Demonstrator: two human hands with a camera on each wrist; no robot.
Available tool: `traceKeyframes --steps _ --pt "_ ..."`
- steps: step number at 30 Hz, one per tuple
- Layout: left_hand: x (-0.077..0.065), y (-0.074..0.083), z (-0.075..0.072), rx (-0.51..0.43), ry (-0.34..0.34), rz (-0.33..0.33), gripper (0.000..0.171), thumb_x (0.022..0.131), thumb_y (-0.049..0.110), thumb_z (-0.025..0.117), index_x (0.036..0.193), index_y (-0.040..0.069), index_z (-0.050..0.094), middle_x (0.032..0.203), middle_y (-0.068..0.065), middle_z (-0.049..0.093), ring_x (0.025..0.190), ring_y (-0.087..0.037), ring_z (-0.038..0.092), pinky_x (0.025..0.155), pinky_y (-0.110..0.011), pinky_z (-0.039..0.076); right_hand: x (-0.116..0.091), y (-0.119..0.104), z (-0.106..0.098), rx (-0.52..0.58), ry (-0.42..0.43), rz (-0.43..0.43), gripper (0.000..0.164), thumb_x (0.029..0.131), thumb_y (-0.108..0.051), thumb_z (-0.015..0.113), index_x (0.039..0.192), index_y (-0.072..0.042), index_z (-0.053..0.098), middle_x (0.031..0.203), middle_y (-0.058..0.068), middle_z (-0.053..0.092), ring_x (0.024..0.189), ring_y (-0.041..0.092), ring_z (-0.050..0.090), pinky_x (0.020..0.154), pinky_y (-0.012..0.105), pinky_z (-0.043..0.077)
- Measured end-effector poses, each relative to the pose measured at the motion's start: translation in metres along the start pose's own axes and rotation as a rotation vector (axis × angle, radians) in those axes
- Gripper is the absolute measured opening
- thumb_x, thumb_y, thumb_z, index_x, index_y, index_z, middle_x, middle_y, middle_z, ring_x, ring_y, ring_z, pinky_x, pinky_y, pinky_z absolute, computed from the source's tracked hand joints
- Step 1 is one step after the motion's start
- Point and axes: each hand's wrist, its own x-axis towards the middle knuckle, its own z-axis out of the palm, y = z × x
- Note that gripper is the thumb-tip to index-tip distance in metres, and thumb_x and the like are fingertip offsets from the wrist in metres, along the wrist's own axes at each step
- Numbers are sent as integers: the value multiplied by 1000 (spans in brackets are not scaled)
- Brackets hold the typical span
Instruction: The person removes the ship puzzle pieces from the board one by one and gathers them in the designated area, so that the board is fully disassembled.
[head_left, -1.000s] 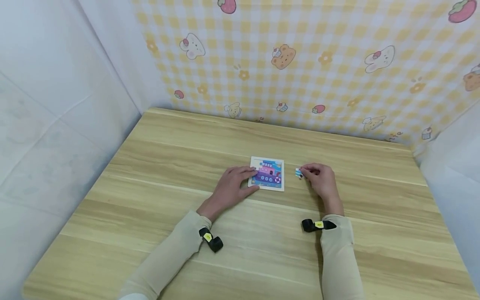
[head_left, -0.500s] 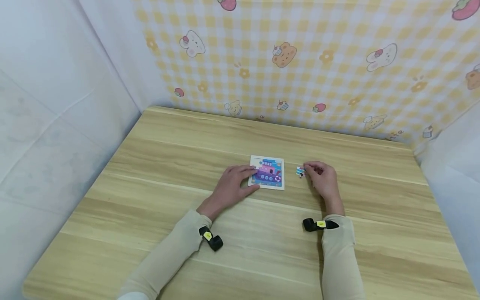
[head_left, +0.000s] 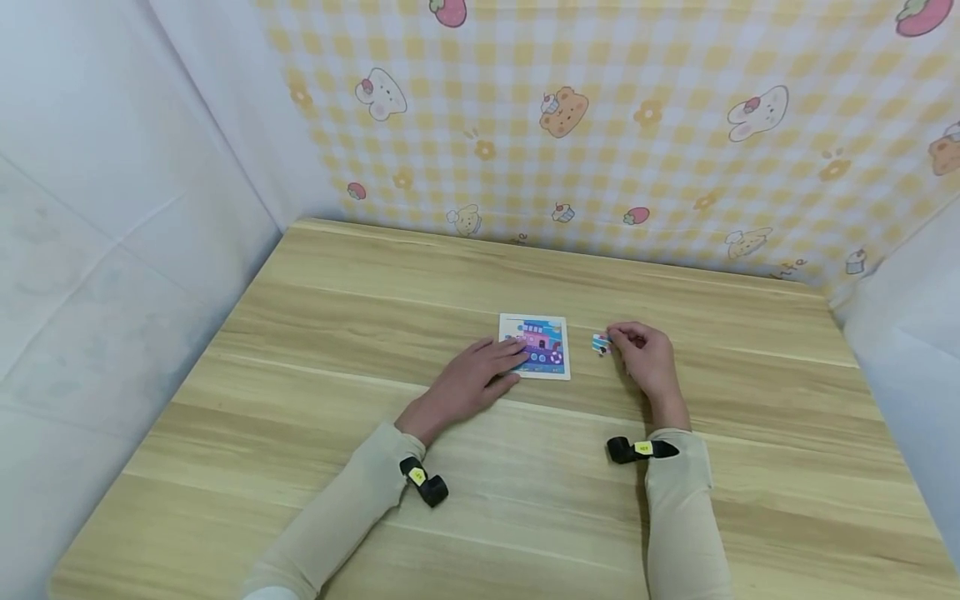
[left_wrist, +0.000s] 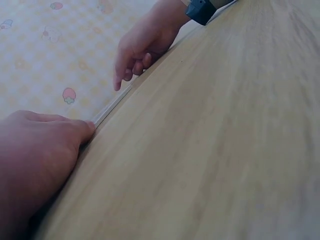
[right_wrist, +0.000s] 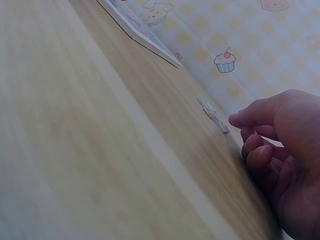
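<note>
A small square jigsaw puzzle [head_left: 557, 332] with a white frame and a pink and purple ship picture lies flat on the table. My left hand [head_left: 468, 379] rests on its left side, fingers stretched over the picture and thumb at the lower edge, covering that corner. To the right of the frame lies a loose puzzle piece [head_left: 600, 344], blue and white with a dark spot. My right hand [head_left: 647, 357] is right beside it, fingers loosely curled. In the right wrist view the puzzle piece [right_wrist: 214, 116] lies flat on the wood, a narrow gap from the fingertips.
The wood-grain table [head_left: 525, 500] reaches back to a yellow checked cloth [head_left: 510, 142] with cartoon prints. White cloth [head_left: 112, 250] hangs along the left side. Each forearm wears a black wrist camera [head_left: 619, 450] on a beige sleeve.
My left hand has slid right, further over the puzzle picture. My right hand's fingertips, which overlapped the loose piece one second ago, have drawn slightly right of it.
</note>
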Motion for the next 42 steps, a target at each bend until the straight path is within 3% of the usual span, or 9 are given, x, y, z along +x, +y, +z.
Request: traceKeyframes --steps 6,11,17,23,27,35,42 --pt "1 -3 0 -19 -31 1 47 111 28 48 155 11 48 163 -3 40 153 -18 32 127 -37 16 -1 -6 -6 20 -52 21 31 105 -20 63 119 7 72 84 2 65 50 3 48 45 19 44" --pt "0 -4 -3 -30 -34 12 45 111 24 48 153 10 50 162 -4 42 152 -20 34 127 -37 18 -2 -24 -5 20 -121 -7 33 106 -20 60 123 7 70 86 14 64 57 7 52 49 21 45" --pt "0 -8 -7 -10 -19 37 44 110 21 49 153 10 52 161 -5 43 151 -20 36 126 -39 21 4 -51 25 -23 -224 -103 30 107 -15 58 121 8 70 94 25 65 68 20 60 56 23 51" --pt "-3 -6 -6 5 -28 6 44 111 25 48 154 14 50 162 -1 41 151 -20 35 126 -37 22 14 -63 64 -160 -292 -199 26 106 -11 58 122 4 72 99 18 70 78 24 62 66 26 51" --pt "-4 -3 -5 7 -11 34 43 111 23 49 152 12 53 160 -4 45 150 -23 39 124 -40 27 18 -66 81 -260 -327 -233 27 104 -12 58 124 1 72 105 16 71 83 23 64 72 30 51" --pt "-4 1 -4 -3 -13 28 42 110 22 51 150 10 55 159 -5 46 149 -21 40 125 -39 26 18 -62 86 -316 -327 -230 24 103 -9 60 120 -1 75 114 17 69 88 25 64 80 40 53" --pt "-2 0 -4 -10 -10 5 42 111 24 50 150 12 55 160 -3 45 150 -20 38 125 -36 24 23 -64 87 -337 -362 -275 24 101 -6 62 119 0 77 115 16 72 85 24 64 77 38 52"
